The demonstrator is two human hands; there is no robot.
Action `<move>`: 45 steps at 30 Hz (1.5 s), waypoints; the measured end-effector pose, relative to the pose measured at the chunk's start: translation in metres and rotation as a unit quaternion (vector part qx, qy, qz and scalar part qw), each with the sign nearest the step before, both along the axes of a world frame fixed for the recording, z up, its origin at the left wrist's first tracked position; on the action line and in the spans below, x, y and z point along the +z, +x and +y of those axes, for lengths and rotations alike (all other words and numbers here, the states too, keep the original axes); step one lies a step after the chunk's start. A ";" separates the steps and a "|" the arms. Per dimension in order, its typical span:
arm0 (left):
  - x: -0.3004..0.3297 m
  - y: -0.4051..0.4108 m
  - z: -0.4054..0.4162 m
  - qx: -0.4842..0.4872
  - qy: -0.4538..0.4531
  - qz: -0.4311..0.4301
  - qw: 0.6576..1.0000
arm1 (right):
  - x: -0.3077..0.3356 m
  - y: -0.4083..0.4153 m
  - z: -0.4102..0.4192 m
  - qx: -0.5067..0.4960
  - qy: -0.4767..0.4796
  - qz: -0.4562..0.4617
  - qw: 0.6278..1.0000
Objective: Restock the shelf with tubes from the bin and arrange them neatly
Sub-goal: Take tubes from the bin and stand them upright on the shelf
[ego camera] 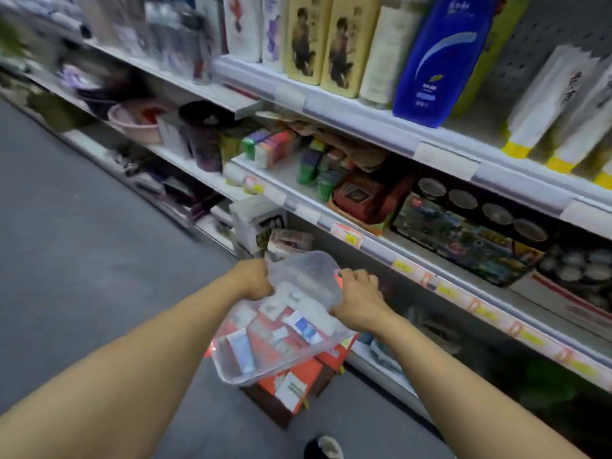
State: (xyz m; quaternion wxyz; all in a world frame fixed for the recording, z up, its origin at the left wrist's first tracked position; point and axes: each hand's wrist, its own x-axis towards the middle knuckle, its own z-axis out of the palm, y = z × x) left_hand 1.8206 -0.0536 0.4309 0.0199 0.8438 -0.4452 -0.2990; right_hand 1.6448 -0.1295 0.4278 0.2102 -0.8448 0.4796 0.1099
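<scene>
A clear plastic bin (pixel 231 372) hangs tilted in front of me above the aisle floor. My left hand (pixel 253 279) grips its far rim on the left and my right hand (pixel 359 298) grips the far rim on the right. Inside the bin lie several boxed tubes (pixel 303 327), white, red and blue. The white shelf (pixel 440 142) at the upper right carries upright white tubes with yellow caps (pixel 543 107) next to a blue bottle (pixel 437 58).
Shelving runs along the right side, with sponges (pixel 275 145), a red box (pixel 367 197) and a boxed bowl set (pixel 463 226) on the middle shelf. An orange carton (pixel 298 382) sits on the grey floor under the bin. A shoe tip (pixel 326 448) shows at the bottom.
</scene>
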 end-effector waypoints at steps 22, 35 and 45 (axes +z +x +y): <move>-0.249 0.025 0.000 0.259 0.129 0.154 0.945 | -0.238 0.079 -0.104 0.065 0.150 0.116 0.980; -0.371 0.022 -0.018 0.440 0.143 0.150 0.874 | -0.375 0.087 -0.119 0.079 0.197 0.205 0.956; -0.423 0.005 -0.033 0.512 0.147 0.066 0.844 | -0.402 0.090 -0.122 0.053 0.188 0.201 0.960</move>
